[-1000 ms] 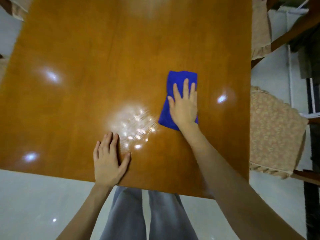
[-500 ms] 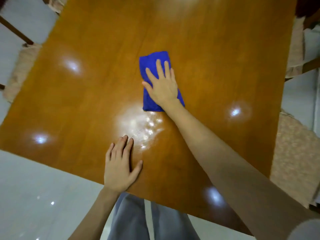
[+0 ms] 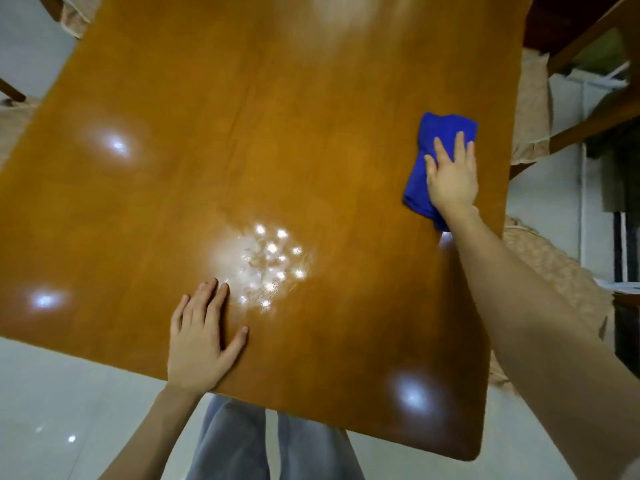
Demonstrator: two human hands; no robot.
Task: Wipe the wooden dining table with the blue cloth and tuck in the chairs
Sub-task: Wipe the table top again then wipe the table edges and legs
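Head view: right grip (image 3: 452, 181) flat on blue cloth (image 3: 441, 129) by right table (image 3: 277, 133) edge; left grip (image 3: 199, 344) flat.

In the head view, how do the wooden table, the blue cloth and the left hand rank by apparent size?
1. wooden table.
2. left hand and blue cloth: about alike; cloth partly under the right hand, so unranked.

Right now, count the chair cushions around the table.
4, beside the table: far left cushion, near left cushion, far right cushion, near right cushion. Others may be hidden.
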